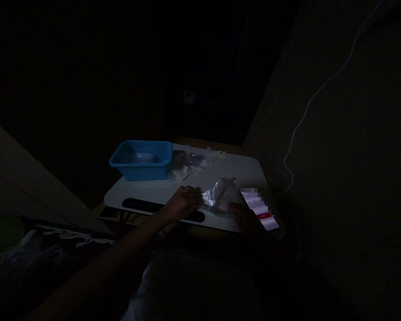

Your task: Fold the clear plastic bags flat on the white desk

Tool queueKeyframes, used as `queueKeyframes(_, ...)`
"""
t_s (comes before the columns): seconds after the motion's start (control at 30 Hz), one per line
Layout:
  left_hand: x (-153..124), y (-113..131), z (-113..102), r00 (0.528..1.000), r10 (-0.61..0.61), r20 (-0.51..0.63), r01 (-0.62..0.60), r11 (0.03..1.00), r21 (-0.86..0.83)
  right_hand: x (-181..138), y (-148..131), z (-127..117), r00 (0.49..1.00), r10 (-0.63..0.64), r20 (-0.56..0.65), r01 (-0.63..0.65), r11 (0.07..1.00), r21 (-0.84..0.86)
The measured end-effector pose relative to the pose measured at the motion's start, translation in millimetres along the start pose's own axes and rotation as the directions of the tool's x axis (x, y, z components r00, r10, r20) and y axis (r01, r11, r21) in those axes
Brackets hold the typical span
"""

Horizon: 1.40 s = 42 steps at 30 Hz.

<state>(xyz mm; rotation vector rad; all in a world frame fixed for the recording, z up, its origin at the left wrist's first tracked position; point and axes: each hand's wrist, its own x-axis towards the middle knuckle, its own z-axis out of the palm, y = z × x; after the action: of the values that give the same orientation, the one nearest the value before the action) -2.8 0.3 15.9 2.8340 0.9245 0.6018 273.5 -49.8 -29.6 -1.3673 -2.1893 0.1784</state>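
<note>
Taking the light-blue rectangular plastic tub [142, 165] as your landmark, the crumpled clear plastic bag [217, 194] is to its right and closer to you, flat on the white round-cornered tabletop [147, 188]. It lies between your hands: off the fingertips of your left hand [183, 203] to the right, and off those of your right hand [243, 216] to the left and slightly away from you. Neither hand is clearly nearer; both seem to reach its edges. Its long axis is hard to fix, though it seems to slant from the tub's side out to the far right.

The bag looks thin, wrinkled and see-through, with a bright sheen on its tub-side half and a duller, greyer right half. Your left fingers are bent downward; your right fingers sit in shadow. You cannot tell here whether either set is pinching the film.
</note>
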Motion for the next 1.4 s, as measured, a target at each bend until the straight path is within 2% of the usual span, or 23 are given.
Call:
queueKeyframes(0.23, -6.3, 9.9, -5.2, 0.998, 0.001, 0.064, 0.001, 0.999, -0.044, -3.5, -0.6, 2.3, 0.995, 0.086, -0.039, -0.088, 0.995, -0.037)
queueKeyframes(0.43, -13.0, 12.1, -1.9, 0.993, 0.010, 0.117, 0.005, 0.992, -0.128, 0.4, -4.7, -0.5, 0.997, 0.062, -0.036, -0.064, 0.996, -0.060)
queueKeyframes(0.63, -6.7, 11.2, 7.9, 0.997, 0.001, 0.072, 0.015, 0.974, -0.227, 4.3, -7.0, -3.9, 0.995, 0.083, -0.056, -0.082, 0.996, 0.021)
queueKeyframes(0.77, -5.5, 14.0, 9.5, 1.000, -0.018, 0.017, 0.022, 0.956, -0.292, 6.1, -8.9, -6.1, 0.988, 0.140, -0.061, -0.135, 0.987, 0.083)
queueKeyframes(0.9, -7.3, 19.2, 7.5, 1.000, 0.025, -0.005, -0.025, 0.940, -0.341, 7.2, -9.4, -7.1, 0.987, 0.158, -0.041, -0.150, 0.976, 0.158)
queueKeyframes(1.13, -5.4, 13.6, 13.7, 0.999, -0.033, 0.035, 0.042, 0.945, -0.326, 3.2, -6.9, -8.1, 0.983, 0.165, -0.074, -0.140, 0.954, 0.265)
queueKeyframes(1.4, 4.3, -0.5, 18.8, 1.000, -0.015, -0.024, 0.005, 0.934, -0.357, 7.4, -8.1, -17.8, 0.987, 0.162, -0.009, -0.155, 0.959, 0.239)
